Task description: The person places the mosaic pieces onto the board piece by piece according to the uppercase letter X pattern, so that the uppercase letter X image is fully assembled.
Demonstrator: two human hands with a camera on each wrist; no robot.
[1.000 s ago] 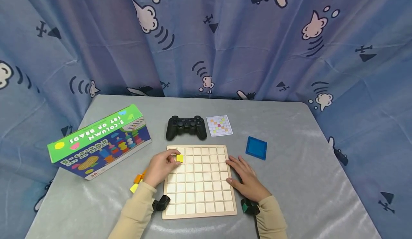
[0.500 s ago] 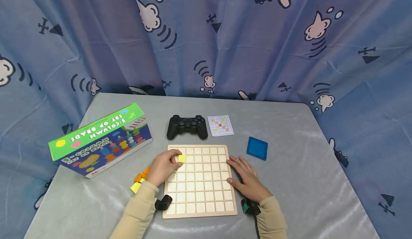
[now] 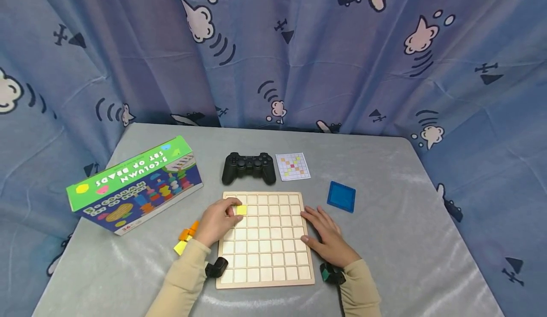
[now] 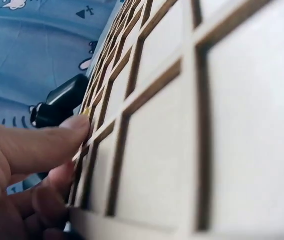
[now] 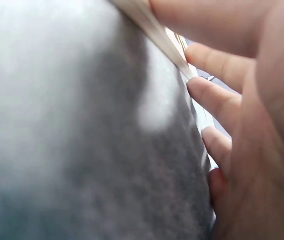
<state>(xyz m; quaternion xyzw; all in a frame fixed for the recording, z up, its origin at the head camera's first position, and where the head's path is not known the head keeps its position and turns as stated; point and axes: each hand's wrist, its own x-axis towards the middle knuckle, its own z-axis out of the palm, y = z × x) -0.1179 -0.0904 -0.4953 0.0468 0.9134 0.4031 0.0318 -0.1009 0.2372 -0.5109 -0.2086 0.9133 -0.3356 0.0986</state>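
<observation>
Head view: grey counter (image 3: 427,241), satiny cloth-like surface, bright sheen streaks along the near side and lower right, far corners rounded. Blue-purple curtain (image 3: 256,46) hangs in folds behind it and round both sides, printed with clouds, planes and dark arcs.

Wooden grid board (image 3: 265,247) lies flat near the middle of the counter. Yellow block (image 3: 241,209) is at the second column from the left, second row from the far edge; can't tell if it's fully seated. Left grip (image 3: 217,222) pinches it between thumb and finger. Right grip (image 3: 328,242) holds nothing, fingers spread, tips resting on the board's right edge.

Around the board: green-topped box (image 3: 136,184) standing at an angle on the left, black controller (image 3: 249,167) just past the far edge, printed card (image 3: 292,166) beside that, blue tray (image 3: 341,196) off to the right. Orange and yellow blocks (image 3: 184,235) sit clustered by the left sleeve (image 3: 181,279).

Left wrist view: board rises steeply through frame, pale cells, thumb against a sliver of yellow. Controller and curtain behind.

Right wrist view: counter fills most of the left, blurred, with a soft shadow. Fingers line the board edge.
</observation>
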